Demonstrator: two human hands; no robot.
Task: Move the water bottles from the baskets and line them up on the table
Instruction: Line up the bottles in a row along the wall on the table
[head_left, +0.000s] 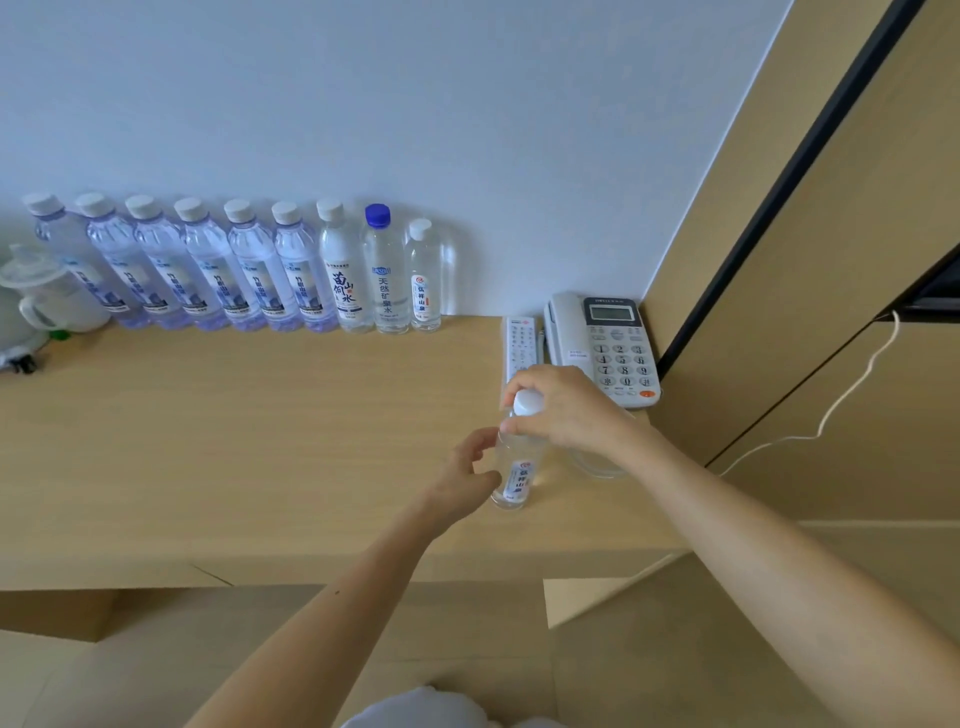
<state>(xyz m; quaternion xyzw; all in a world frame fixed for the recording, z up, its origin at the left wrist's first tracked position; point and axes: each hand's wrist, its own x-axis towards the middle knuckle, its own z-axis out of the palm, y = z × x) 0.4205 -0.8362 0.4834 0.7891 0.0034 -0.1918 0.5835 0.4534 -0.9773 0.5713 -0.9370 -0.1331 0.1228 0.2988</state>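
My right hand (566, 410) grips the small clear plastic water bottle with a white cap (515, 467) at its neck. My left hand (467, 478) curls round its body, probably to steady it upright on the pale wooden table (260, 441). It is well apart from the row of clear bottles (234, 270) along the wall. The white remote control (521, 345) and the grey-white desk telephone (608, 343) crowd the row's free end.
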